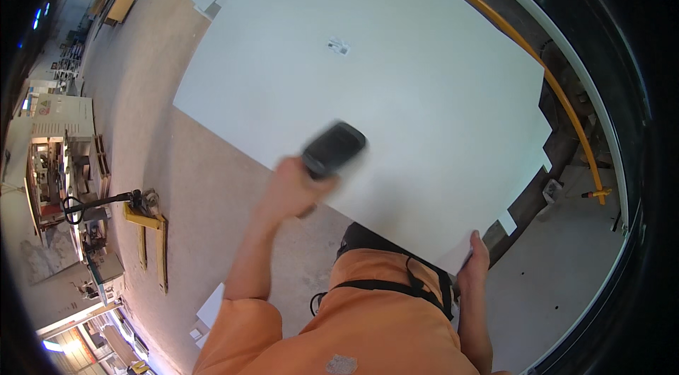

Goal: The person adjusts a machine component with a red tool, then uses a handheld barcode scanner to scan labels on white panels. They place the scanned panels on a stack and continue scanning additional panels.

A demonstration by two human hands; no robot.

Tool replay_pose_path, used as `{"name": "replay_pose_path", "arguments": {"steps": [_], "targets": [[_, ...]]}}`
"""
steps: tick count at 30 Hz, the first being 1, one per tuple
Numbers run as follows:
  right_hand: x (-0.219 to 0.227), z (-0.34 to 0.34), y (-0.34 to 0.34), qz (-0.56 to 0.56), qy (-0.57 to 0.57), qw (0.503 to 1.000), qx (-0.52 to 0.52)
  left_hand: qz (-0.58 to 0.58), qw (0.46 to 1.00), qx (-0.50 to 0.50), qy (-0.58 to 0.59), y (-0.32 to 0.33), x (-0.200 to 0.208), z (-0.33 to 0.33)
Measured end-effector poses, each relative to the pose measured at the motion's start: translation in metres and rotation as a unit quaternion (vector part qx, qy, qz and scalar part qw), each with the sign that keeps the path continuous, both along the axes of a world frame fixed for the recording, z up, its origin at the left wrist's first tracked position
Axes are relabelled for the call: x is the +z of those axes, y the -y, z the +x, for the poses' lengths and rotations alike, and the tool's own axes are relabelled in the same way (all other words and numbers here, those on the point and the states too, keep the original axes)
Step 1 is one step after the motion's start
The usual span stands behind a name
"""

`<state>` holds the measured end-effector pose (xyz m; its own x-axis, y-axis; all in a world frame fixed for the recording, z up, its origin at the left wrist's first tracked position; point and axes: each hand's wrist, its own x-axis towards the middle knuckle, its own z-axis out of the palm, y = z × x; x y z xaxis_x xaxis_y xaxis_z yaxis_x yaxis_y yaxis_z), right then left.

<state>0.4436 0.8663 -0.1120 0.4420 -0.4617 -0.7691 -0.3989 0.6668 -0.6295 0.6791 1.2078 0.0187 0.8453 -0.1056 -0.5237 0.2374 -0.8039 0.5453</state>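
Observation:
My left hand (291,189) is closed round the handle of a dark handheld scanner (335,148), blurred by motion. The scanner is held over the near left edge of a large white panel (396,92). On the panel's upper middle sits a small printed label (339,46). At the panel's near right corner my right hand (474,262) grips the edge, thumb on top and the other fingers mostly hidden below.
A yellow pallet truck (145,216) stands on the floor at left, by cluttered shelving (56,184). An orange-yellow hose or rail (523,42) curves along the far right side. Smaller white pieces (508,222) stick out at the panel's right edge.

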Motion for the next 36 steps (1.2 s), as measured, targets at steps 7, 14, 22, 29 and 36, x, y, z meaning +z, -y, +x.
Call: {"name": "replay_pose_path", "arguments": {"steps": [7,14,22,29,36], "targets": [[0.009,0.003,0.008,-0.028,-0.071,0.997,-0.005,-0.029,0.995,0.001,0.092,-0.03,0.018,0.114],[0.02,0.012,0.0,-0.037,-0.082,0.996,-0.005,-0.076,0.994,0.002,0.075,-0.028,0.014,0.141],[0.015,0.006,0.004,-0.028,-0.07,0.997,0.023,-0.071,0.994,0.011,0.076,-0.022,0.025,0.146],[0.011,0.007,0.002,-0.038,-0.074,0.996,0.01,-0.07,0.993,0.006,0.09,-0.04,0.007,0.142],[0.011,0.009,0.002,-0.054,-0.036,0.998,0.01,0.009,0.975,0.192,0.114,-0.135,-0.039,0.059]]}}
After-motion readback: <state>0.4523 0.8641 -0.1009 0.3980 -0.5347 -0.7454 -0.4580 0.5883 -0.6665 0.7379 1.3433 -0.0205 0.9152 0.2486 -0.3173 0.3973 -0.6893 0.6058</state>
